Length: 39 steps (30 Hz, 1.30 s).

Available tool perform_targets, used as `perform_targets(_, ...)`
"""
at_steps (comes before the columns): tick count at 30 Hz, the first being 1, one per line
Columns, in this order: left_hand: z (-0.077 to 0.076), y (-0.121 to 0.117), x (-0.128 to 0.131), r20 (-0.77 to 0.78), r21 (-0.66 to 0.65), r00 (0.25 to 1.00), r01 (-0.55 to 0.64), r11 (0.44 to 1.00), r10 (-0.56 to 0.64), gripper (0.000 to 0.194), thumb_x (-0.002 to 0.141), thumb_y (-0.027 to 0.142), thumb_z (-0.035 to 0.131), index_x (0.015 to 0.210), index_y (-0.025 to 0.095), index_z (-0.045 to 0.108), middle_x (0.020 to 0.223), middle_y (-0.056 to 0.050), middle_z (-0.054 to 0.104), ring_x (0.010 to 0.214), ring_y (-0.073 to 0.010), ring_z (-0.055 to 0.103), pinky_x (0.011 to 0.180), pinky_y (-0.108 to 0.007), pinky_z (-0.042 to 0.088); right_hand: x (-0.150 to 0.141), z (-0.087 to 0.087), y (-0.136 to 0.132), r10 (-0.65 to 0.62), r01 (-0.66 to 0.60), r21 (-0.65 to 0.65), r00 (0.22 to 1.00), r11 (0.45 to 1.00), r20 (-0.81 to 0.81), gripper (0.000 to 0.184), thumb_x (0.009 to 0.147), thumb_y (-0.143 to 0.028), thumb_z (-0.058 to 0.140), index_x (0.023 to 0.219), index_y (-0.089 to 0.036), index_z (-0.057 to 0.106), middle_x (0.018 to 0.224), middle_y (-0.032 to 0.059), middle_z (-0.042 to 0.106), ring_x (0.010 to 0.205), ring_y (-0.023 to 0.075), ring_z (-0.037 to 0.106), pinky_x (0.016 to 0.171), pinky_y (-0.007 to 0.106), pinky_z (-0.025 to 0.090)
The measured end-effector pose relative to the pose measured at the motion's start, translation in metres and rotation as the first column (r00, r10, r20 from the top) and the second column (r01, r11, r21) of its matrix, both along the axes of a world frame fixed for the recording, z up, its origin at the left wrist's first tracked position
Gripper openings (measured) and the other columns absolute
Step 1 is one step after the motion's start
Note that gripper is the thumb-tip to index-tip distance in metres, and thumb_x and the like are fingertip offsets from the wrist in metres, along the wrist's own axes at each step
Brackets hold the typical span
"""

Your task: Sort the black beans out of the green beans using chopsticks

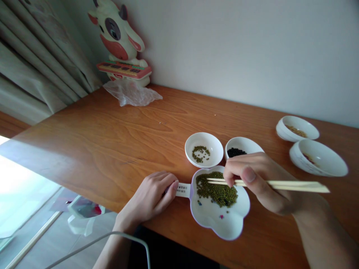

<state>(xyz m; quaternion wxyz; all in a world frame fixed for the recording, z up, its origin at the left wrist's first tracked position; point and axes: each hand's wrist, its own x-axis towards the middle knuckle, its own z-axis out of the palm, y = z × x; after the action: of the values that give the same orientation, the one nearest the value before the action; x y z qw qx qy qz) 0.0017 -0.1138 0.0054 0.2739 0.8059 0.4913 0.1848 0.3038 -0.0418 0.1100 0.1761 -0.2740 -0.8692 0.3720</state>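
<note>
My left hand (153, 194) is closed around the handle of a white, purple-rimmed scalloped dish (213, 222) at the table's front edge. Green mung beans (220, 190) lie heaped across its far part, with a few dark beans among them. My right hand (260, 183) grips a pair of pale wooden chopsticks (294, 185), their tips down at the mung beans in the dish. Whether the tips pinch a bean is too small to tell. Just behind the dish stands a white bowl (190, 155) with some mung beans in it. Beside it, another white bowl (254, 145) of black beans (236, 152) is partly hidden by my right hand.
Two white bowls stand at the right, one with tan contents (295, 130), the other (328, 164) with a few reddish bits. A cow toy keyboard (123, 69) and a crumpled plastic bag (131, 93) are at the back left. A white cable (123, 234) crosses near my left forearm.
</note>
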Motion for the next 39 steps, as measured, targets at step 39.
perform_targets(39, -0.0024, 0.0004, 0.0004, 0.005, 0.018, 1.000, -0.004, 1.000, 0.004, 0.030, 0.111, 0.031, 0.038, 0.085, 0.022, 0.050, 0.084, -0.002, 0.060, 0.074, -0.0173, 0.053, 0.075, -0.031, 0.040, -0.0027, -0.0027, 0.0029, -0.034, 0.034, -0.006, 0.997, 0.999, 0.065, 0.064, 0.111, -0.059, 0.020, 0.078, -0.020, 0.058, 0.066, -0.0006, 0.053, 0.059, 0.0127, 0.043, 0.061, 0.034, 0.030)
